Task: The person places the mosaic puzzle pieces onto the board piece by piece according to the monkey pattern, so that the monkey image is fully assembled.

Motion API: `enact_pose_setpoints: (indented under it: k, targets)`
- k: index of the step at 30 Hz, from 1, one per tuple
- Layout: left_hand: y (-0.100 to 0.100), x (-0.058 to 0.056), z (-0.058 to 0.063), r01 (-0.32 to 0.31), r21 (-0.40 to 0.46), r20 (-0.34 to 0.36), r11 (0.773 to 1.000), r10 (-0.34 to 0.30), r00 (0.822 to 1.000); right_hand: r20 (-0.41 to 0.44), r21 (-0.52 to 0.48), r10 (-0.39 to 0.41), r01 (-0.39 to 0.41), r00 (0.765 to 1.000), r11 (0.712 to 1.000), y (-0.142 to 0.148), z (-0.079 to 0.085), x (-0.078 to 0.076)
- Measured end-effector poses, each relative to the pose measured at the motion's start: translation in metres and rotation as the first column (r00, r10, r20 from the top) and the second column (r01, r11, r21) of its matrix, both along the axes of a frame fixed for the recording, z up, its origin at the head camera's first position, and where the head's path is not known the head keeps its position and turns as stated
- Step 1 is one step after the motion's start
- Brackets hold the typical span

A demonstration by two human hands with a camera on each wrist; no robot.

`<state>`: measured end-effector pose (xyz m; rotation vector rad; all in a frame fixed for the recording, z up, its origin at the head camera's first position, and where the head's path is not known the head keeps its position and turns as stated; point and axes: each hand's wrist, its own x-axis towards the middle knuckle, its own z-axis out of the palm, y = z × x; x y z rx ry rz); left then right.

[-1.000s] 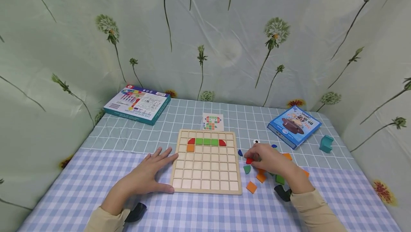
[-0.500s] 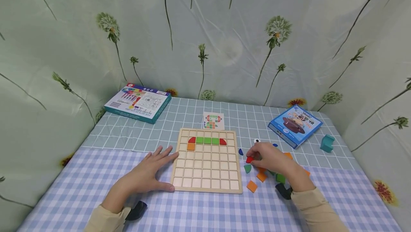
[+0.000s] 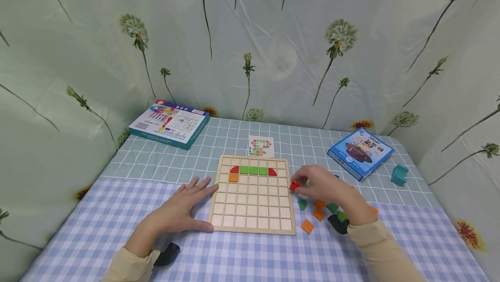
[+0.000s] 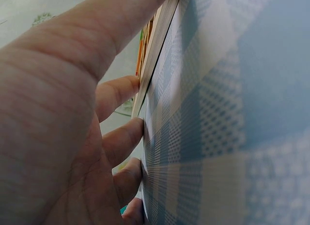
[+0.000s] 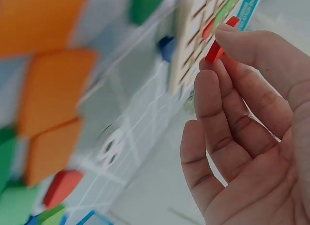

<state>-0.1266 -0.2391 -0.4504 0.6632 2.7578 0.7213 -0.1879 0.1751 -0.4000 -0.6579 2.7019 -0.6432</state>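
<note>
In the head view my right hand (image 3: 322, 182) pinches a red piece (image 3: 294, 186) between thumb and fingers, beside the right edge of the wooden grid board (image 3: 251, 198). The right wrist view shows the thin red piece (image 5: 222, 40) at the fingertips. On the board, a row of green squares (image 3: 253, 170) lies between two red rounded pieces (image 3: 272, 172), with an orange square (image 3: 233, 178) below the left one. My left hand (image 3: 179, 210) is spread, its thumb and fingertips touching the board's left side.
A pattern card (image 3: 260, 146) lies behind the board. Loose orange pieces (image 3: 307, 226) and green pieces (image 3: 302, 204) are scattered to the right. Farther back are a white-and-teal box (image 3: 169, 123), a blue box (image 3: 360, 152) and a teal object (image 3: 399, 175).
My right hand has lifted the red piece from among the loose pieces and moved left with it to the board's edge. The left hand stays in place.
</note>
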Motion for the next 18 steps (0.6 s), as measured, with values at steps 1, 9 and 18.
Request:
enact_pose_setpoints:
  k: [1, 9, 18]
  targets:
    - [0.0, 0.0, 0.0, 0.0, -0.001, 0.001, 1.0, 0.0, 1.0, -0.004, -0.002, 0.006, -0.006, 1.0, 1.0, -0.004, 0.001, -0.001]
    - [-0.001, -0.001, -0.001, 0.004, 0.0, -0.002, 1.0, -0.004, 1.0, -0.049, -0.018, 0.096, -0.097, 0.994, 0.995, -0.039, 0.005, -0.012]
    - [-0.001, -0.001, -0.001, 0.009, 0.011, 0.0, 1.0, -0.009, 1.0, -0.075, -0.057, 0.196, -0.201, 0.978, 0.978, -0.082, 0.007, -0.018]
